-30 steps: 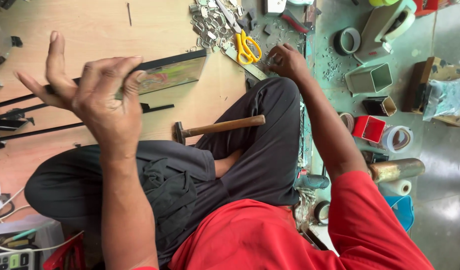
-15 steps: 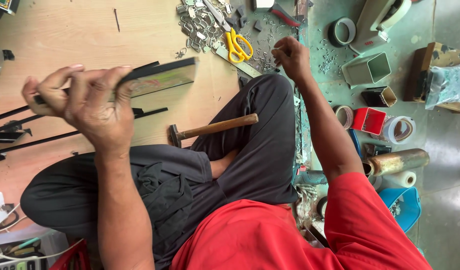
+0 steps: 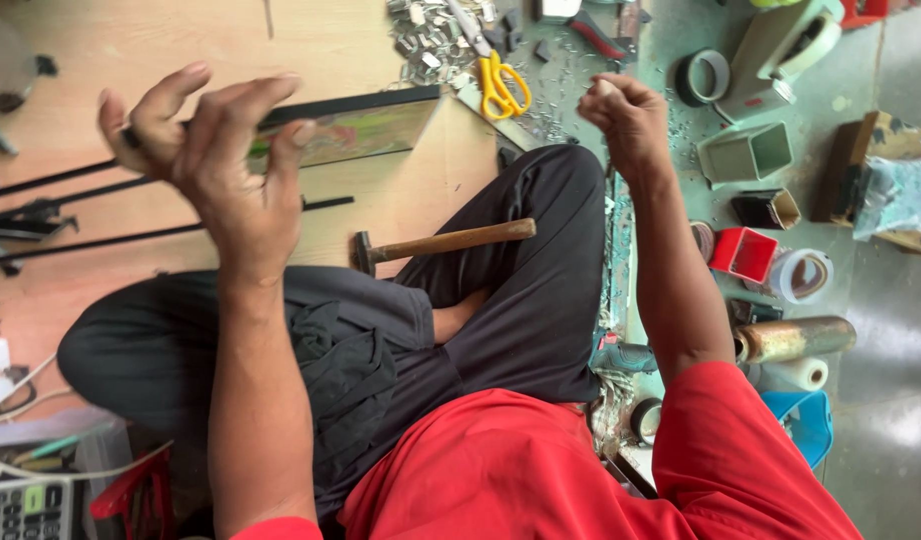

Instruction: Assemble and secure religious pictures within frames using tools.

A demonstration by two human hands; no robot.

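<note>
Seen from above, seated cross-legged in black trousers (image 3: 521,300) and a red shirt (image 3: 541,470) on a pale plywood board (image 3: 101,40). Left hand (image 3: 216,150) raised over the board, fingers curled loosely and partly spread, thumb and forefinger closed on a thin black metal rod (image 3: 61,178) that runs off toward the left edge of the view. Just behind that hand, a long black-framed panel with a greenish glossy face (image 3: 366,125), lying flat on the board. Right hand (image 3: 626,120) lifted above the knee, fingers bunched into a tight pinch; whatever sits between the fingertips too small to tell. Wooden-handled hammer with a dark steel head (image 3: 441,243) resting across the lap, head toward the board, touched by neither hand. More thin black rods (image 3: 101,240) lying on the board below the left hand. Beyond the right hand, yellow-handled scissors (image 3: 501,85) among a scatter of small silver metal clips (image 3: 426,40). Off to the right on the grey-green floor: a grey roll of tape (image 3: 703,77), a square grey-green open box (image 3: 751,152), a small red plastic tray (image 3: 746,253), a brass-coloured metal cylinder (image 3: 796,338) and a blue plastic tub (image 3: 801,420). Grey calculator (image 3: 21,508) at the lower left corner, beside loose white cords (image 3: 21,390).
</note>
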